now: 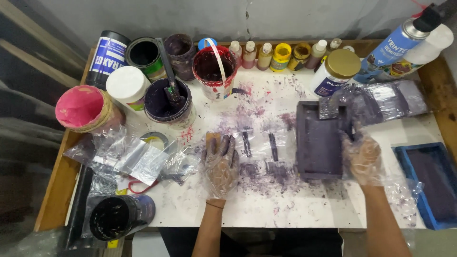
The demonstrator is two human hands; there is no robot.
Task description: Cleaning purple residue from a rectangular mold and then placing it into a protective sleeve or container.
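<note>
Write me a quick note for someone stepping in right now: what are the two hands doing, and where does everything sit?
Left hand: gloved, flat on the stained white table, fingertips on a small wooden piece; no grip on anything.
Right hand: gloved, grip on the right edge of the purple rectangular tray, which rests on the table.
Nearby: paint-smeared plastic sheet behind the tray, blue tray at far right, purple paint tub with a stirrer at left.
Done: the purple tray is coated and the table is smeared with purple.
Left: cannot tell from this view.
</note>
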